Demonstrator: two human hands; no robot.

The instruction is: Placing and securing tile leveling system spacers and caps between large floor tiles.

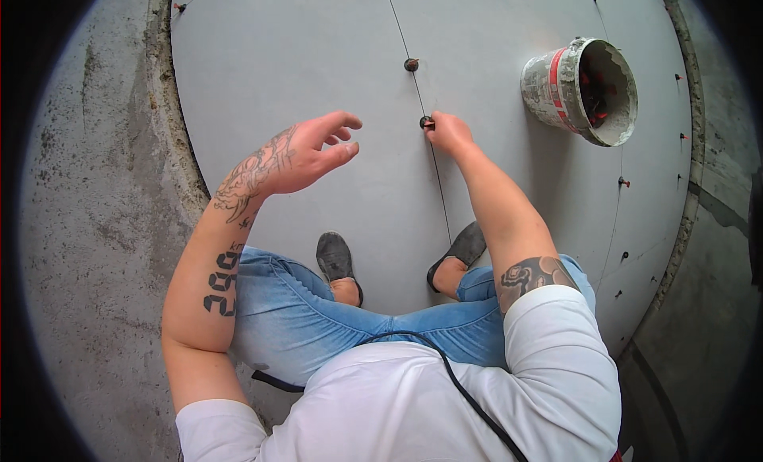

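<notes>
Large grey tiles (294, 57) lie under me, split by thin seams. On the middle seam, my right hand (450, 133) pinches a small tile leveling clip (427, 123) with a black round base and a red-orange part. Its fingers partly cover the clip. My left hand (322, 148) hovers to the left over the bare tile, fingers loosely curved and thumb apart, with nothing in it. A second leveling clip (411, 65), black with a red top, sits farther up the same seam.
A white, cement-smeared bucket (556, 88) with red and dark pieces inside stands at the right. More clips, such as one (624, 181) on the right seam, dot the tiles. Rough concrete (95, 184) borders the tiles on the left. My shoes (335, 255) rest on the tiles.
</notes>
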